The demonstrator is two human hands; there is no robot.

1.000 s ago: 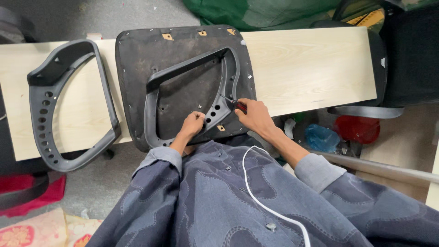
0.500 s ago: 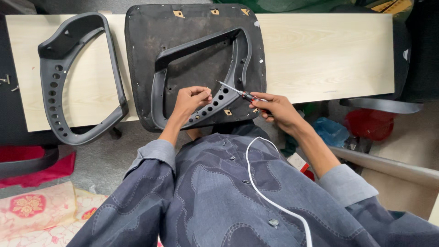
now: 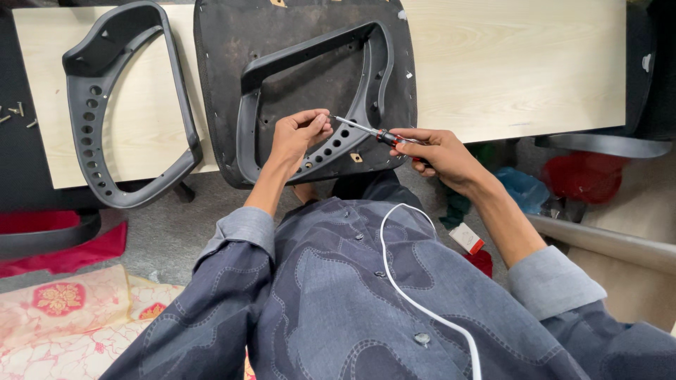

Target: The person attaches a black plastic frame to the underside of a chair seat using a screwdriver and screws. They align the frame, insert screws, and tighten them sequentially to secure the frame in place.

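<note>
Right hand (image 3: pixel 436 151) is closed around the red-and-black handle of a screwdriver (image 3: pixel 373 131), its tip meeting the pinched fingertips of the left hand (image 3: pixel 299 134), whether a screw sits between them is too small to tell; both hover over the lower bar of the grey armrest frame (image 3: pixel 317 91) lying on the upturned black seat pan (image 3: pixel 232 49) at the worktop's (image 3: pixel 507 63) near edge. A second armrest frame (image 3: pixel 120 112) lies toward the worktop's left end, overhanging the near edge, with loose screws (image 3: pixel 15 112) beyond the left edge. Nothing sits between hands and frame; a white cable (image 3: pixel 415 302) runs down the person's patterned shirt.
</note>
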